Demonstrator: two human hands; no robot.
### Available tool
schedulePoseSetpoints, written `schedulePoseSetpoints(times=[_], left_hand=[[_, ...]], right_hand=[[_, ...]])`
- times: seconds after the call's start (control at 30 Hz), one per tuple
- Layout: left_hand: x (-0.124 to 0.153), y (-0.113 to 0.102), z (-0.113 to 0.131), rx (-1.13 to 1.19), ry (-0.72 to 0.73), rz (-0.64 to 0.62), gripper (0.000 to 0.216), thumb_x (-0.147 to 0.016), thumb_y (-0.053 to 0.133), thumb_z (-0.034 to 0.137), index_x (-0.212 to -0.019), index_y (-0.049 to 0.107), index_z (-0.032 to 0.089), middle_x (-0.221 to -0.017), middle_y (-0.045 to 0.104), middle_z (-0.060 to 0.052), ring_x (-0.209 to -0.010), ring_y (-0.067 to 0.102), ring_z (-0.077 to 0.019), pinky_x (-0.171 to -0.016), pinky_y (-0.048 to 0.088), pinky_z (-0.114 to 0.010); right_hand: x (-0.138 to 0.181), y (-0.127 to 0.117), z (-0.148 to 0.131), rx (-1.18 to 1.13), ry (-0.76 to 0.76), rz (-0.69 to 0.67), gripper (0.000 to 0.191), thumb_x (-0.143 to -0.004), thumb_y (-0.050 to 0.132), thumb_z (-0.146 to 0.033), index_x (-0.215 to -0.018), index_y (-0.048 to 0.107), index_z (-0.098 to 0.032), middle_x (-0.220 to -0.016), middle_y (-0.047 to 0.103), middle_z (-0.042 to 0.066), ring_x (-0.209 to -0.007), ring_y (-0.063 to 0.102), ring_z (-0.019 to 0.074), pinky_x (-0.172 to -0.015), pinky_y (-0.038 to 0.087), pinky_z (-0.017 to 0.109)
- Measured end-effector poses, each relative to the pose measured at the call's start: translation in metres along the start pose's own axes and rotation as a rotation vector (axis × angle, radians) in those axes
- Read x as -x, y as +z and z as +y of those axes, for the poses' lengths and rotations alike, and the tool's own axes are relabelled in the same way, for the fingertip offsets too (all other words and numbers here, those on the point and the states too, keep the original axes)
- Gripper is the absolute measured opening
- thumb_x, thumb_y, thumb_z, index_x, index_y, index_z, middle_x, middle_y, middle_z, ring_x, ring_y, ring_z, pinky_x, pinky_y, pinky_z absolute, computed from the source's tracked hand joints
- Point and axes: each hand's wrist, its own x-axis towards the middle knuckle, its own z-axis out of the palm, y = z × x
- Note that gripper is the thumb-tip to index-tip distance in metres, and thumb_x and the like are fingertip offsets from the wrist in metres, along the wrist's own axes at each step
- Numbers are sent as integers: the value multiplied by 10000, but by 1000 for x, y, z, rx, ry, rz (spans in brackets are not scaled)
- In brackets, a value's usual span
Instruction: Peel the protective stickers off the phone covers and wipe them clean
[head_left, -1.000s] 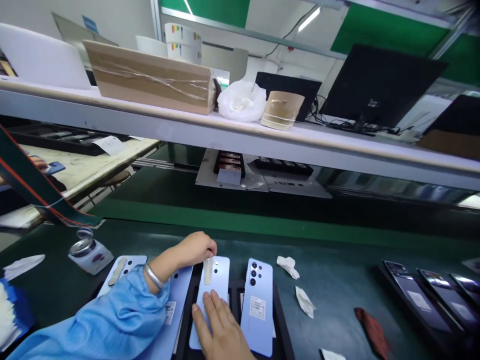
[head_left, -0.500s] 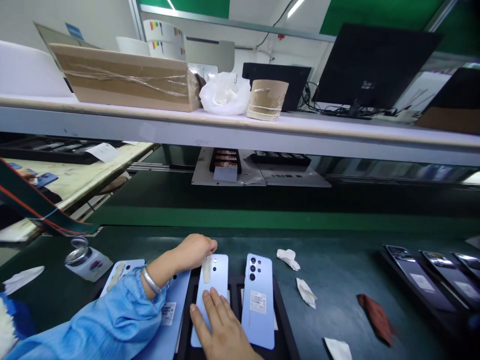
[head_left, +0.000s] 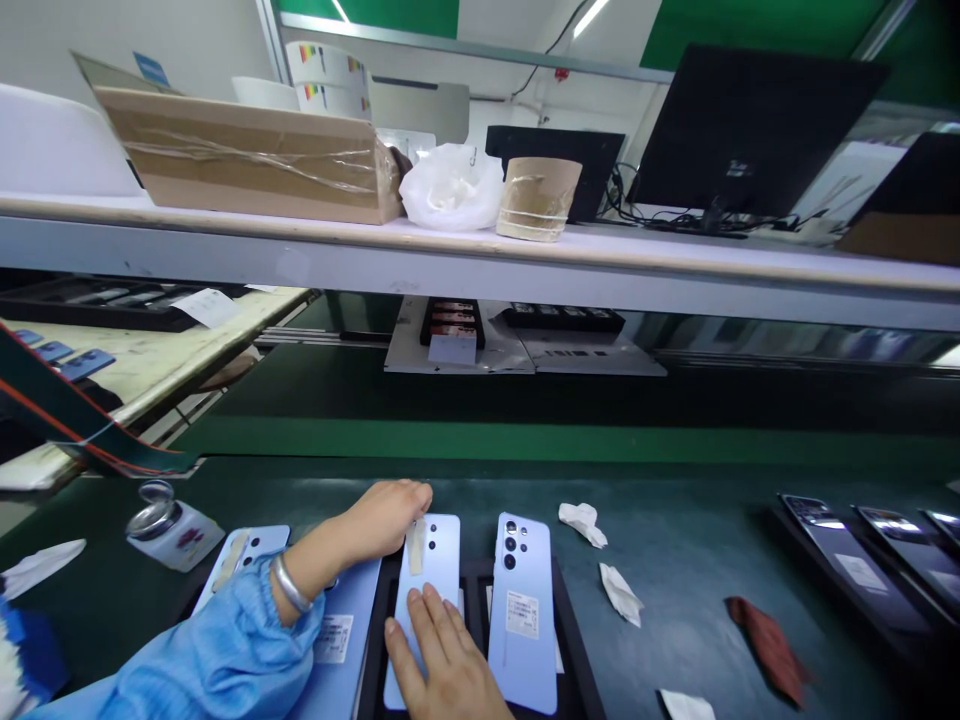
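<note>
My left hand [head_left: 386, 513], in a blue sleeve with a silver bangle, pinches a pale protective strip [head_left: 415, 547] at the camera end of a light-blue phone [head_left: 433, 565] lying back up in a black tray [head_left: 472, 590]. My right hand [head_left: 439, 660] presses flat on the lower half of that same phone. A second light-blue phone [head_left: 523, 610] with a white label lies just to the right in the tray. Another blue phone [head_left: 247, 550] with a strip over its cameras lies at the left, partly under my forearm.
Crumpled white scraps [head_left: 581, 520] and a dark red cloth [head_left: 769, 650] lie on the green belt. Dark phones in trays [head_left: 855, 575] sit at the right. A small metal-topped dispenser [head_left: 169, 520] stands at left. A shelf [head_left: 480, 260] overhead carries a cardboard box, bag and monitors.
Both hands stay on the middle phone; my left hand's pinch on the strip has barely shifted. The view dropped slightly, then steadied.
</note>
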Motion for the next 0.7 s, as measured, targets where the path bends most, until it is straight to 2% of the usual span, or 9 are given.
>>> schedulePoseSetpoints(times=[0.13,0.27,0.43,0.7], left_hand=[[2,1,-4,52,-10,23,165,-876,455,95,-918,568,207,-867,672,-35,-811,640,-214,-691,443,-276],[1,0,-12,101,27,31,224,-892,491,119,-1043,615,231,-1025,698,-17,-950,653,-189,-794,462,-252],[-1,1,-15,52,76,40,194,-908,505,143,-865,677,220,-936,719,-14,-922,661,-186,-814,473,-254],[4,14,-4,-171,174,62,135,-859,503,88,-828,615,155,-849,645,-118,-815,595,-261,-738,490,-363]], right_hand=[[4,4,-2,-29,22,-2,314,-927,522,-211,-1231,603,-201,-1184,697,130,-1166,624,311,-883,583,398],[9,6,-2,-38,6,-79,348,-940,490,-197,-1279,572,-190,-1234,669,154,-1229,581,311,-940,551,417],[7,5,-2,3,-6,-36,298,-934,507,-191,-1213,613,-194,-1180,696,144,-1146,638,318,-859,592,405],[1,-4,3,-7,-50,-65,328,-939,481,-233,-1238,602,-172,-1206,680,152,-1173,614,323,-871,589,410]])
